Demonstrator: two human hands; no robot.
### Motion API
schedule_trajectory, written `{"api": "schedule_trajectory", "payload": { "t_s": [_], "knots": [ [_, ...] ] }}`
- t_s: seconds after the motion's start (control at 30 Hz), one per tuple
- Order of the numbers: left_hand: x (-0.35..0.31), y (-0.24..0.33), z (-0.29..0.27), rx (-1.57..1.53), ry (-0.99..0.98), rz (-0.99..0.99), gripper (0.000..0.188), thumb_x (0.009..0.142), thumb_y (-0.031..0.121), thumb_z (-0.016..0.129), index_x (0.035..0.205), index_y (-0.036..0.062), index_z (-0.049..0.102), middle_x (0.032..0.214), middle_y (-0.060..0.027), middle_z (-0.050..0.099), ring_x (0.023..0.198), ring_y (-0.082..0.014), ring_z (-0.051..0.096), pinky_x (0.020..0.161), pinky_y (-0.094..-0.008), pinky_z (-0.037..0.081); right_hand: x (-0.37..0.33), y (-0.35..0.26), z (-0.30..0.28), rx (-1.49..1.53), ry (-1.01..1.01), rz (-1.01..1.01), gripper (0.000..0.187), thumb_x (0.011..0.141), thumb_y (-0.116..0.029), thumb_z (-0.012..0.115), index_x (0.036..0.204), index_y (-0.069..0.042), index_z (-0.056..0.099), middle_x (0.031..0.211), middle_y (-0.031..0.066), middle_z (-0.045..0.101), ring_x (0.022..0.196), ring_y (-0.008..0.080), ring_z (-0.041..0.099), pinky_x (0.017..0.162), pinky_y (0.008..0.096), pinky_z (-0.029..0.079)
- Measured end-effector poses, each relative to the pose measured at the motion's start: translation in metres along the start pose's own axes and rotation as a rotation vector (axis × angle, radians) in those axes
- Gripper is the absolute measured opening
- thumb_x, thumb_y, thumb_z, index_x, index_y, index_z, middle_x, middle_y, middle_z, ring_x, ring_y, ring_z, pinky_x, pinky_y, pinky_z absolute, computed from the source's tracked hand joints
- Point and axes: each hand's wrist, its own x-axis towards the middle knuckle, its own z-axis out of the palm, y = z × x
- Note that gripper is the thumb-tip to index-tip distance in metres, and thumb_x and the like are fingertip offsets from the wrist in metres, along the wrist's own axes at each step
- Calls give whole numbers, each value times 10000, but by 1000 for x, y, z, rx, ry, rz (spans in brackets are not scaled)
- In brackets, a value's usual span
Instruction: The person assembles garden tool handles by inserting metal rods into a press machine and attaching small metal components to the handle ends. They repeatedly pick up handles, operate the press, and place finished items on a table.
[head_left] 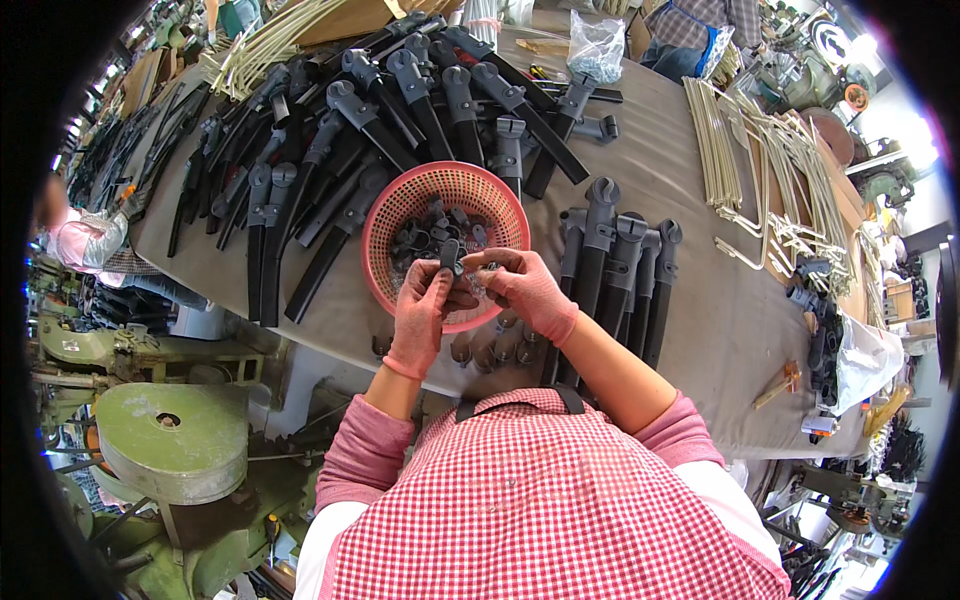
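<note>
Both my hands wear pink knit gloves and meet over the near rim of a round pink plastic basket [395, 205] that holds several small black plastic parts. My left hand [422, 312] pinches one small black plastic part [451, 256] upright between thumb and fingers. My right hand [522, 286] is closed on the same part from the right, with something small at its fingertips that I cannot make out.
A grey-covered table [700, 310] carries a big heap of long black handle-like pieces [330, 140] on the left and a smaller row [620, 270] right of the basket. Cream wire frames [770, 170] lie at right. A green machine [170, 440] stands lower left. Another person stands at the far edge.
</note>
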Motion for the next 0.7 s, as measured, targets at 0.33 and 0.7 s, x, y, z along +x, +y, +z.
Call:
{"api": "schedule_trajectory", "payload": {
  "t_s": [0.33,0.7],
  "knots": [
    [-26,-33,-39,57,-27,-62,206,1015,75,508,1198,1,569,958,-57,657,757,-129,663,716,-308,597,-12,9,-1,-334,-76,141,296,894,-125,635,1145,29,668,766,-20,584,630,38,494,533,206,383],
    [-57,-69,-252,1643,458,-39,364,875,289,667,1197,128,615,1080,-155,695,966,-364,668,810,-445,536,-19,40,-20,303,192,238,202,924,-172,702,1080,-49,662,812,-19,602,685,62,543,589,202,430]
  ]
}}
